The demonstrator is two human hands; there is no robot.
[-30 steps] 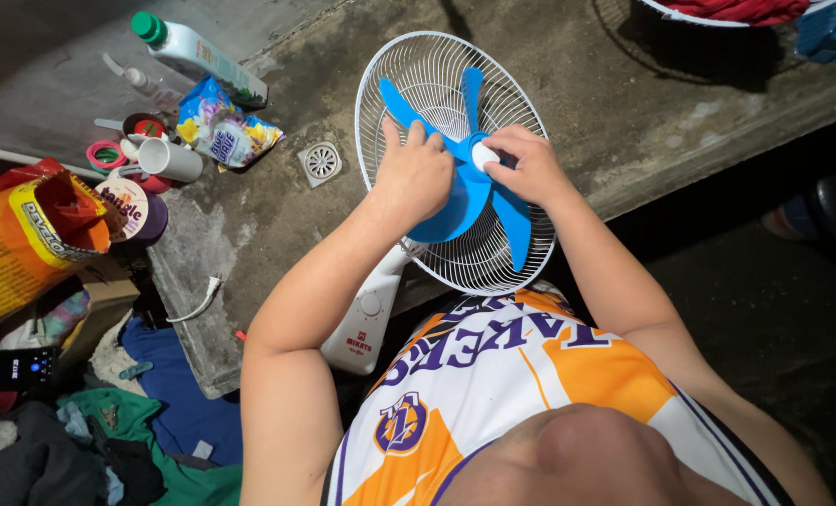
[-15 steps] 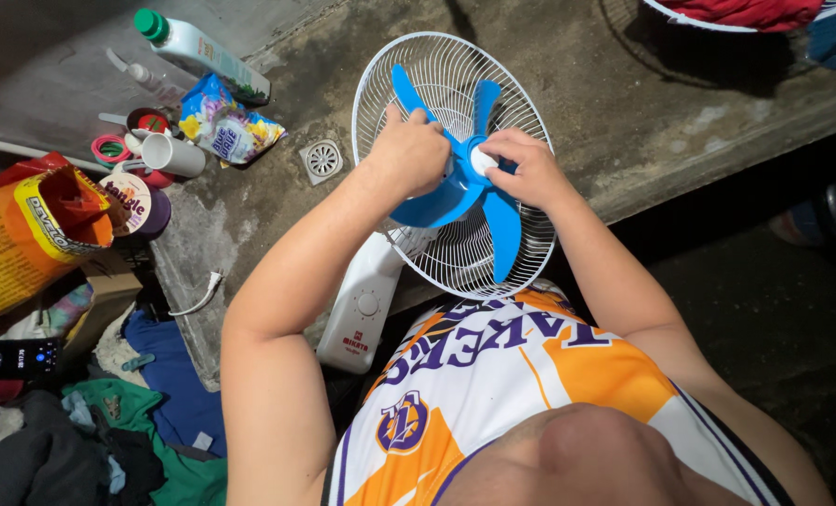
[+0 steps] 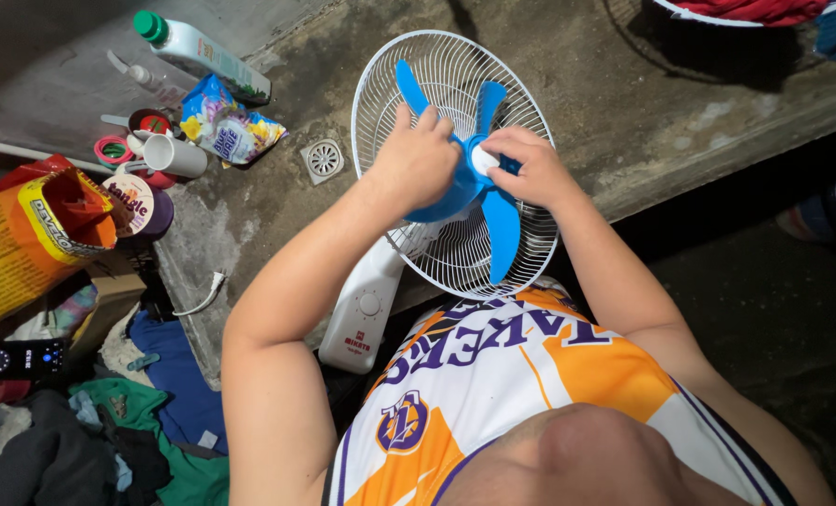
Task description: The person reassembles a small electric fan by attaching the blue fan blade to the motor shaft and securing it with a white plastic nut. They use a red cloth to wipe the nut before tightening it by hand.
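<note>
Surface: rough grey concrete ledge (image 3: 680,122), stained and patchy, with a small round drain grate (image 3: 323,159) set into it; dark floor lies below on the right.
Fan: white wire fan guard (image 3: 437,70) lying on the ledge, face up, with the blue fan blade (image 3: 502,230) sitting inside it; the white fan body (image 3: 366,309) with its dial hangs off the ledge edge toward the person.
Left hand (image 3: 418,159): laid over one blue blade near the hub, fingers curled close together and pressing on the plastic.
Right hand (image 3: 526,169): at the middle of the blade, thumb and fingers pinching the white hub cap (image 3: 483,161).
Person: leaning over the fan from above, in a white, orange and purple jersey (image 3: 521,375).
Left of the fan: a white bottle with a green cap (image 3: 198,52) lying on its side, a crumpled blue and yellow sachet (image 3: 226,126), a white cup (image 3: 174,155) tipped over, and an orange bag (image 3: 24,239) standing open.
Below the ledge: a heap of clothes (image 3: 118,440) in blue, green and dark cloth, well apart from the hands.
</note>
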